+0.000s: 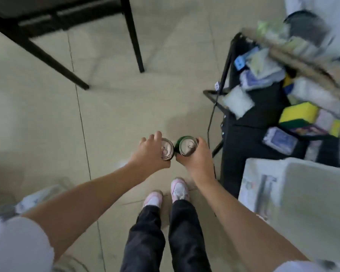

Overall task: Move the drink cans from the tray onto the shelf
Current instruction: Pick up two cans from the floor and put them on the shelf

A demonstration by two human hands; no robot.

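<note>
Two cans (177, 149) side by side (touching), shelf (263, 114) right; chair (67, 26) ahead-left
</note>
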